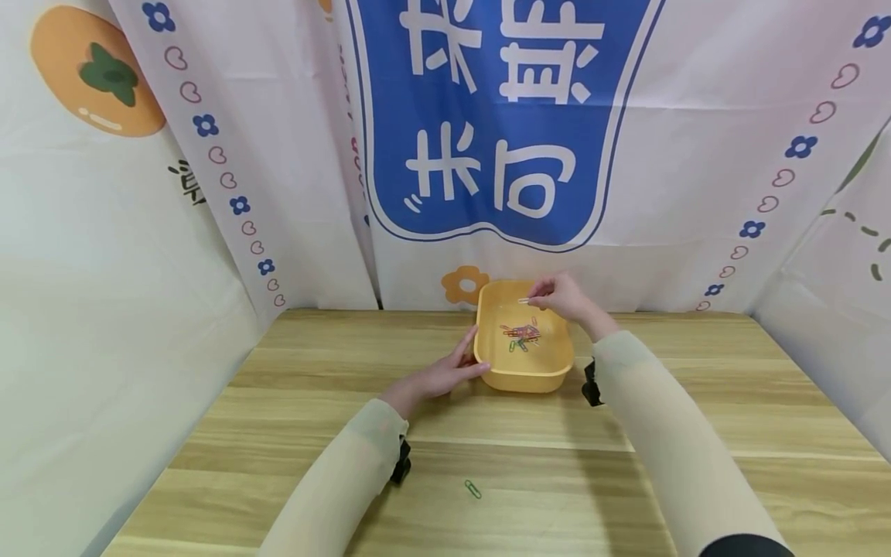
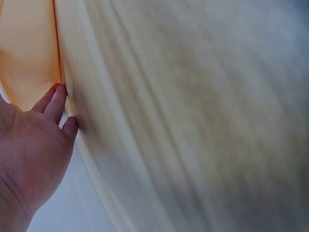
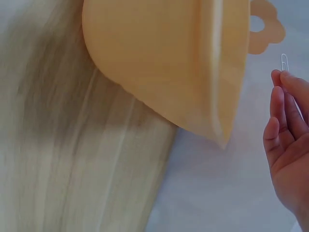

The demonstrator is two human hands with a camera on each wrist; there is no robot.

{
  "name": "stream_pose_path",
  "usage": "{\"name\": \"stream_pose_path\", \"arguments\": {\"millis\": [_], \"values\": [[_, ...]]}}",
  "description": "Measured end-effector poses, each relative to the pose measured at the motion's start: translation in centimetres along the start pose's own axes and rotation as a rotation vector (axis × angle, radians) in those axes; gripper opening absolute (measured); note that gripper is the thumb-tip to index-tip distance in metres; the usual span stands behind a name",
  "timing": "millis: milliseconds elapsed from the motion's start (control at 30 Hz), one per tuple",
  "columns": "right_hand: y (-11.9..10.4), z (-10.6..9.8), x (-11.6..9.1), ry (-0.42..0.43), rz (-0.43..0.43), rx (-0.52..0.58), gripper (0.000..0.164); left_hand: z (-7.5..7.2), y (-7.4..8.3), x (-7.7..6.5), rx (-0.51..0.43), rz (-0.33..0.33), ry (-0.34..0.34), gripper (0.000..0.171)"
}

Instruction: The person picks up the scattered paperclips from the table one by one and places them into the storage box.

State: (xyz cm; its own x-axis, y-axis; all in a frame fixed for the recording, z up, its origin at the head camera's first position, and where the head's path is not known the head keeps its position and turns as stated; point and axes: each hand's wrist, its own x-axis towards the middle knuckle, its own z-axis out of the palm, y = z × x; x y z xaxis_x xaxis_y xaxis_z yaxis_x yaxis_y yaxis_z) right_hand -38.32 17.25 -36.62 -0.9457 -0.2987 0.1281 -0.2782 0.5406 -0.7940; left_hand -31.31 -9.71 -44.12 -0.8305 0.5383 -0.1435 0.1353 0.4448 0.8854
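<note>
A yellow plastic basin [image 1: 525, 381] stands at the back of the wooden table, and several coloured paper clips [image 1: 522, 334] lie in a loose heap on its floor. My right hand [image 1: 562, 297] is over the basin's far right part. Between thumb and forefinger it pinches a white paper clip [image 3: 284, 63], which points upward in the right wrist view. My left hand [image 1: 448, 373] touches the basin's left side near the front corner, its fingers [image 2: 57, 104] fairly straight against the wall. A green paper clip [image 1: 472, 489] lies alone on the table nearer to me.
The wooden table [image 1: 292, 433] reaches back to a printed white cloth [image 1: 306, 255] hanging close behind the basin. More cloth hangs along the left and right sides. A dark device is strapped at each wrist.
</note>
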Motion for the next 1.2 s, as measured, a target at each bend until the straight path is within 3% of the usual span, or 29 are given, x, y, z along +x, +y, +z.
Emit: {"name": "stream_pose_path", "arguments": {"millis": [133, 300, 933, 1200], "values": [[0.2, 0.9, 0.6, 0.017, 0.059, -0.04, 0.012, 0.0, -0.1, 0.1, -0.011, 0.001, -0.006, 0.084], [0.3, 1.5, 0.9, 0.02, 0.07, -0.071, 0.01, -0.1, -0.1, 0.2, -0.027, 0.002, -0.013, 0.085], [0.5, 1.9, 0.8, 0.025, 0.052, -0.053, 0.01, 0.0, 0.2, 0.1, 0.009, -0.003, 0.002, 0.085], [0.1, 1.7, 0.0, -0.008, -0.025, -0.092, 0.012, -0.1, 0.0, 0.2, 0.0, 0.002, -0.006, 0.085]]}}
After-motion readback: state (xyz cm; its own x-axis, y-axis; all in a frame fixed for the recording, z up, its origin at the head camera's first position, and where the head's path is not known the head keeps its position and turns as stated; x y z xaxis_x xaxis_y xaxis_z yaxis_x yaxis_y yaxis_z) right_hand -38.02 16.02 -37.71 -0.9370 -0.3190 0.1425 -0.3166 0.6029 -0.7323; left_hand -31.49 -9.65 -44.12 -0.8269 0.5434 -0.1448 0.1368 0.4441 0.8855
